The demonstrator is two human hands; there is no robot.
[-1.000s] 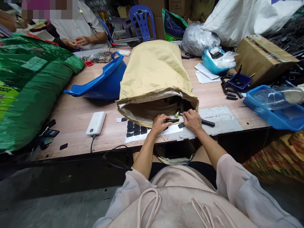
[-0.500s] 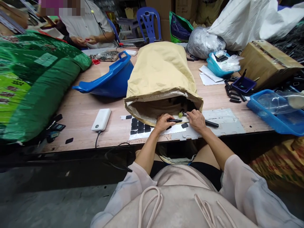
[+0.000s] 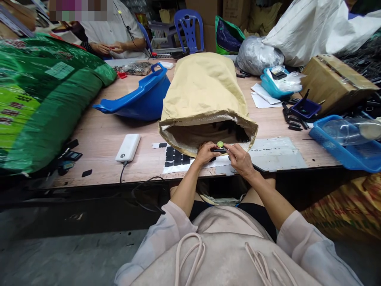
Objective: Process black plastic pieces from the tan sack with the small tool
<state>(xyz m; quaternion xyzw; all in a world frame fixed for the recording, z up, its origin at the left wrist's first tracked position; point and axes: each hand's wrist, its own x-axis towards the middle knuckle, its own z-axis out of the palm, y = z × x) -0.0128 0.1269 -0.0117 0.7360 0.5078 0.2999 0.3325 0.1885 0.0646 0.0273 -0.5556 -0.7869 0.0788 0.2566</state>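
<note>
At the mouth of a large tan paper sack (image 3: 208,85), my left hand (image 3: 205,154) is closed on a slim black piece (image 3: 220,151). My right hand (image 3: 240,159) pinches a thin tool with a round yellow-green end (image 3: 220,144); its exact kind is too small to make out. That round end is right by the black piece, though contact cannot be told. Dark items (image 3: 233,129) show inside the sack. Below the sack's lip lies a white sheet of black rounded-square stickers (image 3: 177,158), partly covered by the sack and my left hand.
A blue plastic basin (image 3: 139,97) and a white power bank (image 3: 127,147) with a cable are on the left, beside a bulging green sack (image 3: 59,103). Right are a blue basket (image 3: 336,147), a cardboard box (image 3: 339,81) and black parts (image 3: 293,119). A co-worker's hands (image 3: 110,48) are across the table.
My right hand has moved left, bringing the tool's yellow-green end from inside the sack's mouth to the black piece. My left hand stays in nearly the same place. The view has shifted slightly.
</note>
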